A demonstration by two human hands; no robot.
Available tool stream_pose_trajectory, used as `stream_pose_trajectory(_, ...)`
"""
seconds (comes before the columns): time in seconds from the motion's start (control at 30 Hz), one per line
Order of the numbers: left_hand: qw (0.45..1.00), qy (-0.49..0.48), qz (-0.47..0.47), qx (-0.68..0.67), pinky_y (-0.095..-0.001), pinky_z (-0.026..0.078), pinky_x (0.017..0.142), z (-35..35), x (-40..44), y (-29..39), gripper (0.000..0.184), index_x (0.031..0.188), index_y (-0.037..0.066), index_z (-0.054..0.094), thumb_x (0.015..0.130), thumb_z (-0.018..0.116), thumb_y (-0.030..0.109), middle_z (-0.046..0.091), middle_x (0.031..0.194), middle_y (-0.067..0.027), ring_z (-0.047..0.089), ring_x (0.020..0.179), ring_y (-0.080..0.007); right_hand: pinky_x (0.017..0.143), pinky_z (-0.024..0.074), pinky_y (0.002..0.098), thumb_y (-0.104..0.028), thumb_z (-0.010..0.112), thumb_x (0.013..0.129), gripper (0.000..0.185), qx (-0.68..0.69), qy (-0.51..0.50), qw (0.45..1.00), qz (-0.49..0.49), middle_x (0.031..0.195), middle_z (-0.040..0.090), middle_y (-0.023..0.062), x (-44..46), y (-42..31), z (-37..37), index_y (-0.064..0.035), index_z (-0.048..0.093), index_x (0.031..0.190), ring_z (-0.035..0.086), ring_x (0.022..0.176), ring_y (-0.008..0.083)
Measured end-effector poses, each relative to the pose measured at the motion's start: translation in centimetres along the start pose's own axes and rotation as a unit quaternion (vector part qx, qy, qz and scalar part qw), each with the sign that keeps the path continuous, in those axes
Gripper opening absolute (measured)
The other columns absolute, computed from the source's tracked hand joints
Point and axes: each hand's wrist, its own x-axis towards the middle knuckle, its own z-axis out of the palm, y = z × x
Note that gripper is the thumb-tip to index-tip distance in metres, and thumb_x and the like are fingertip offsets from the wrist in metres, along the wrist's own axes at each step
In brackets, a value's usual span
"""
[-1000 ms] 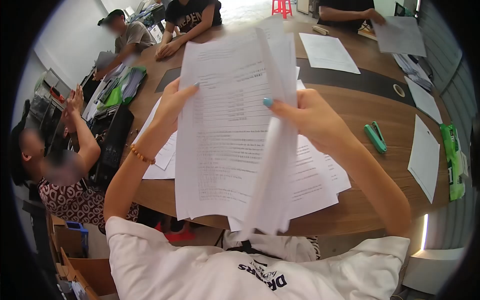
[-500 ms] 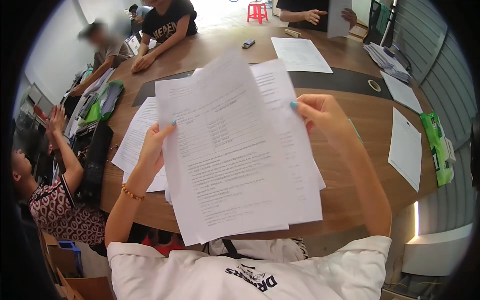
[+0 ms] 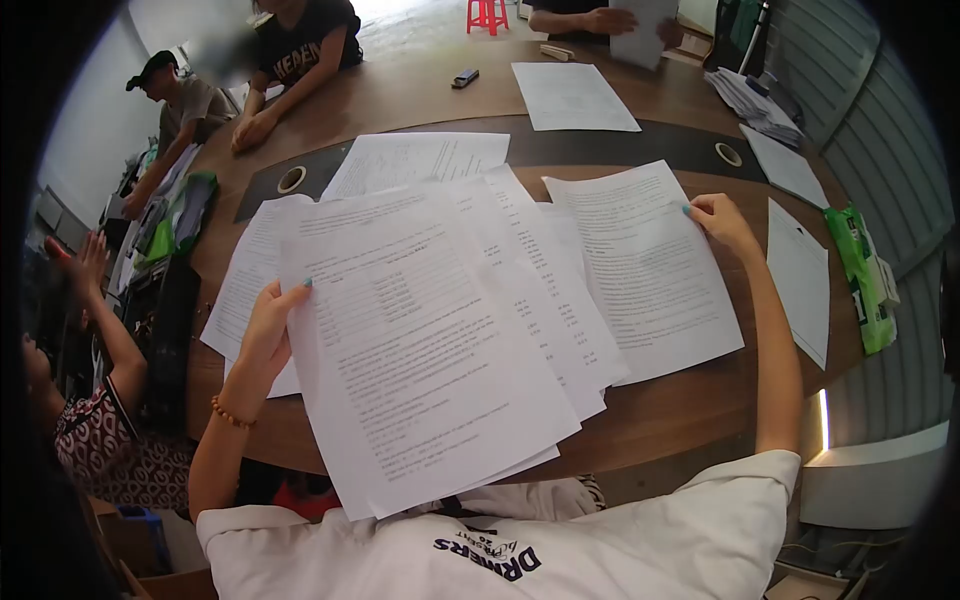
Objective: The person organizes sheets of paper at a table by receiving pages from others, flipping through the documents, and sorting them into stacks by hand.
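At table's near edge, L hand (image 3: 268, 325) pinches white printed sheets (image 3: 420, 350) by side; R hand (image 3: 722, 222) grips single white printed page (image 3: 650, 270), upper R edge.

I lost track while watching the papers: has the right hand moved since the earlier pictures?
Yes, to the right: the right hand is now much closer to the green pack.

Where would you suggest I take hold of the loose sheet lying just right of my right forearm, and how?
I'd pinch the loose sheet by its near corner, coming from the edge of the table. It lies flat, and that narrow corner points toward the edge, beyond the right forearm.
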Motion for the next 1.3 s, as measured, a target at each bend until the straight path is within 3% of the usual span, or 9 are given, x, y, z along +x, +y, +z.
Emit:
stream_pose_trajectory(0.07,1.000,0.000,-0.004,0.005,-0.0262,0.045,0.073,0.2,-0.4,0.0,0.024,0.099,-0.008,0.043,0.079,0.044,0.005,0.052,0.095,-0.0163,0.055,0.083,-0.0168,0.059,0.0410,0.0253,-0.011,0.052,0.076,0.016,-0.217,0.132,0.964,-0.078,0.065,0.055,0.0116,0.0,-0.4,-0.1,0.0042,0.057,0.076,0.052,0.060,0.0168)
stream_pose_trajectory(0.13,0.999,0.029,-0.013,0.010,-0.0268,0.044,0.076,0.3,-0.6,-0.2,0.027,0.102,-0.008,0.041,0.080,0.042,0.007,0.051,0.098,-0.0165,0.053,0.088,-0.0174,0.060,0.0421,0.0273,-0.011,0.048,0.078,0.017,-0.146,0.260,0.939,-0.171,0.066,0.054,0.0140,-1.0,-5.0,0.9,0.0034,0.056,0.078,0.054,0.063,0.0189)
stream_pose_trajectory(0.17,0.999,0.028,-0.015,0.009,-0.0268,0.044,0.076,0.4,-0.8,-0.2,0.027,0.102,-0.008,0.041,0.080,0.042,0.007,0.051,0.098,-0.0165,0.053,0.088,-0.0174,0.059,0.0427,0.0269,-0.013,0.042,0.083,0.020,-0.008,0.103,0.993,-0.049,0.078,0.056,0.0049,-2.2,-8.8,1.1,0.0007,0.055,0.085,0.053,0.065,0.0127)
stream_pose_trajectory(0.23,0.999,0.029,-0.013,-0.018,-0.0278,0.043,0.078,0.8,-1.4,0.0,0.028,0.104,-0.007,0.040,0.081,0.040,0.007,0.050,0.101,-0.0157,0.051,0.091,-0.0172,0.076,0.0431,0.0269,-0.009,0.034,0.085,0.024,0.280,-0.117,0.950,-0.075,0.087,0.055,0.0123,-4.4,-12.8,3.5,0.0057,0.050,0.094,0.054,0.079,0.0161)
stream_pose_trajectory(0.3,0.999,0.029,-0.007,-0.032,-0.0278,0.043,0.078,1.4,-1.7,0.1,0.027,0.105,-0.006,0.039,0.081,0.039,0.007,0.050,0.101,-0.0150,0.051,0.091,-0.0167,0.083,0.0416,0.0292,-0.004,0.032,0.083,0.026,0.331,-0.232,0.915,-0.009,0.098,0.050,0.0170,-5.7,-15.2,5.2,0.0080,0.045,0.102,0.051,0.090,0.0200)
stream_pose_trajectory(0.57,0.994,0.043,-0.005,-0.096,-0.0266,0.041,0.080,2.1,-1.9,-0.2,0.027,0.105,-0.004,0.040,0.082,0.038,0.009,0.050,0.101,-0.0132,0.050,0.092,-0.0151,0.079,0.0424,0.0288,-0.010,0.046,0.078,0.041,0.341,-0.220,0.905,0.130,0.095,0.047,0.0167,-5.2,-16.4,7.6,0.0135,0.034,0.109,0.050,0.090,0.0206)
stream_pose_trajectory(0.9,0.996,0.007,-0.018,-0.083,-0.0252,0.040,0.078,3.5,-1.6,-0.1,0.028,0.102,-0.006,0.042,0.080,0.045,0.012,0.050,0.099,-0.0121,0.050,0.091,-0.0143,0.073,0.0437,0.0291,-0.014,0.063,0.068,0.052,0.247,-0.380,0.889,0.066,0.097,0.051,0.0188,-7.4,-20.0,9.2,0.0113,0.040,0.107,0.052,0.085,0.0219)
stream_pose_trajectory(1.1,0.992,-0.097,-0.013,-0.073,-0.0271,0.039,0.080,3.7,-2.1,0.3,0.034,0.106,-0.003,0.043,0.077,0.051,0.012,0.050,0.103,-0.0092,0.049,0.093,-0.0154,0.074,0.0438,0.0289,-0.003,0.064,0.064,0.047,0.373,-0.310,0.869,0.094,0.095,0.053,0.0123,-9.5,-19.9,9.9,0.0042,0.043,0.105,0.053,0.085,0.0176)
stream_pose_trajectory(1.3,0.926,-0.162,0.290,-0.179,-0.0311,0.034,0.087,6.3,-1.2,5.0,0.066,0.120,0.001,0.023,0.068,0.064,0.011,0.047,0.106,-0.0089,0.044,0.101,-0.0175,0.071,0.0458,0.0294,0.003,0.060,0.064,0.046,0.427,-0.081,0.897,-0.074,0.090,0.053,0.0123,-8.4,-19.5,3.6,0.0034,0.041,0.106,0.055,0.079,0.0193)
